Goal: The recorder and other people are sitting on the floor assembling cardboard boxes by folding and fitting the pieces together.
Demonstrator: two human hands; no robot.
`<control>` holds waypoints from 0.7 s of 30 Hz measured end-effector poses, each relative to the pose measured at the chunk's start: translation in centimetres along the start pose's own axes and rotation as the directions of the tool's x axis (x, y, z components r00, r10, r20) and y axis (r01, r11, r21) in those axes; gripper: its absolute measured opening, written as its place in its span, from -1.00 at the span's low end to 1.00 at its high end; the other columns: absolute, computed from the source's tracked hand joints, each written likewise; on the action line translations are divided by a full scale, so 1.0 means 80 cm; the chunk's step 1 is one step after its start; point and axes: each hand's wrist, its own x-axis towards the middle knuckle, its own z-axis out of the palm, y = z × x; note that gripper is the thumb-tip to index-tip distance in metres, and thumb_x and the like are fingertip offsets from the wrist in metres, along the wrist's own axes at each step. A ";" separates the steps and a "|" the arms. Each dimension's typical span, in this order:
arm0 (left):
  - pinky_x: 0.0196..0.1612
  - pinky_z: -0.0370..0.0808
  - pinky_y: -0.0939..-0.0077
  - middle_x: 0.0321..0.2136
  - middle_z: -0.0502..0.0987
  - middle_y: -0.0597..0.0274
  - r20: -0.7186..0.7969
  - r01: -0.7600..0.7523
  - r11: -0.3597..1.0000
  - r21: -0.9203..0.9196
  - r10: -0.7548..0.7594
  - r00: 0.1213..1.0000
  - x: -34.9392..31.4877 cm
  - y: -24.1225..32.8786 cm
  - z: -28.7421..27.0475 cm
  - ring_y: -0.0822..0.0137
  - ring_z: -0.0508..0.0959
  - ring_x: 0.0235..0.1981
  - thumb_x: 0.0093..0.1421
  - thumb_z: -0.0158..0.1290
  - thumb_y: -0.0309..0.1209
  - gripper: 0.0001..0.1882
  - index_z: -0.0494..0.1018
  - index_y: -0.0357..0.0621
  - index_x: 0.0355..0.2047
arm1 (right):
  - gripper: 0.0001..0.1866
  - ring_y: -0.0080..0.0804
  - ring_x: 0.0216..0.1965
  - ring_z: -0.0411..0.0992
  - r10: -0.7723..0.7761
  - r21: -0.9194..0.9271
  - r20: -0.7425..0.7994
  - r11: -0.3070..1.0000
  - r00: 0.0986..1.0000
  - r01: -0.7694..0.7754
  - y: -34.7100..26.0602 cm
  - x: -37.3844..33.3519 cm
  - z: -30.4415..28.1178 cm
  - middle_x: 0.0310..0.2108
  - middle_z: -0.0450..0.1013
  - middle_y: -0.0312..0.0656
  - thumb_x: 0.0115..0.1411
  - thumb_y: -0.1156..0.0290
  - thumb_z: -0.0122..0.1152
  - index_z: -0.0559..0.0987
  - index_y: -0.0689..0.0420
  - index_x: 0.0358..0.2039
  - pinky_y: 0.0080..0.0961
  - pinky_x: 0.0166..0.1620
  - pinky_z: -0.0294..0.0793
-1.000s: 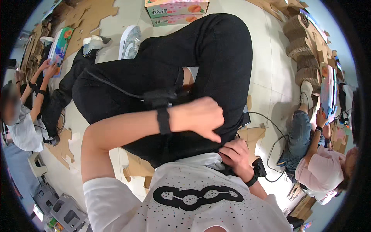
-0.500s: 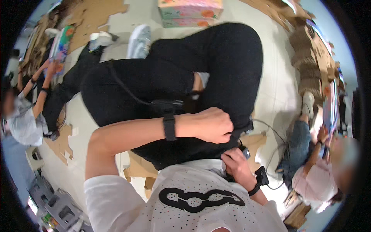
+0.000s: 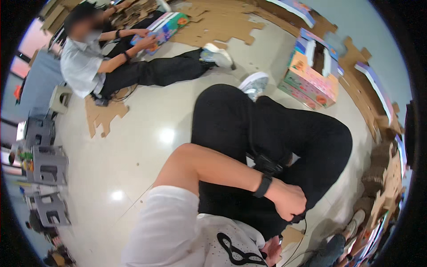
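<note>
My left hand (image 3: 289, 200) reaches across my lap to the right hip, its fingers curled closed against the black trousers (image 3: 231, 118). Whatever lies inside those fingers is hidden. A black strap (image 3: 263, 185) circles that wrist, and close by it a black device (image 3: 267, 165) with a cable rests on my lap. Just below, my right hand (image 3: 272, 251) shows only in part beside the hem of my white shirt (image 3: 213, 227); its fingers cannot be made out. A thin dark cable (image 3: 304, 231) hangs down past my hip.
A colourful printed carton (image 3: 311, 82) stands beyond my knees. On the left a person (image 3: 84, 62) sits with another printed carton (image 3: 167, 31). Cardboard sheets (image 3: 218, 22) cover the far floor. Grey stools (image 3: 49, 164) line the left side; another person's leg (image 3: 331, 249) shows at lower right.
The view has swung left, so the scene sits further right. My left hand stays closed at the right hip. My right hand has mostly slipped behind the shirt and the lower edge.
</note>
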 end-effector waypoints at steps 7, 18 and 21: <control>-0.33 0.56 0.06 -0.56 0.60 -0.07 0.038 -0.089 0.994 0.065 0.087 0.996 0.001 0.003 0.008 -0.11 0.62 -0.43 -0.05 0.07 -0.17 -0.65 0.61 -0.24 -0.59 | -0.45 -0.39 -0.14 0.51 -0.203 -0.456 -0.356 0.890 0.912 0.020 -0.022 0.036 0.045 -0.10 0.54 -0.22 0.25 0.00 0.23 0.43 0.08 0.11 -0.45 -0.20 0.51; -0.40 0.48 0.08 -0.58 0.55 -0.05 -0.111 0.124 0.987 -0.107 -0.136 0.985 -0.039 0.003 -0.059 -0.10 0.58 -0.47 0.22 0.05 -0.28 -0.72 0.52 -0.27 -0.49 | -0.68 -0.47 -0.19 0.50 0.210 -0.666 -0.031 0.725 0.977 -0.177 -0.139 -0.031 0.149 -0.13 0.50 -0.30 0.35 0.41 0.19 0.49 0.11 0.10 -0.55 -0.18 0.51; -0.39 0.53 0.12 -0.55 0.57 -0.03 -0.127 0.135 0.973 -0.185 -0.160 0.979 -0.064 0.022 -0.082 -0.05 0.60 -0.45 0.25 0.06 -0.30 -0.75 0.51 -0.26 -0.43 | -0.71 -0.43 -0.24 0.53 0.129 -0.898 0.019 0.439 0.991 -0.040 -0.159 -0.002 0.189 -0.19 0.53 -0.25 0.33 0.45 0.19 0.51 0.11 0.06 -0.54 -0.24 0.55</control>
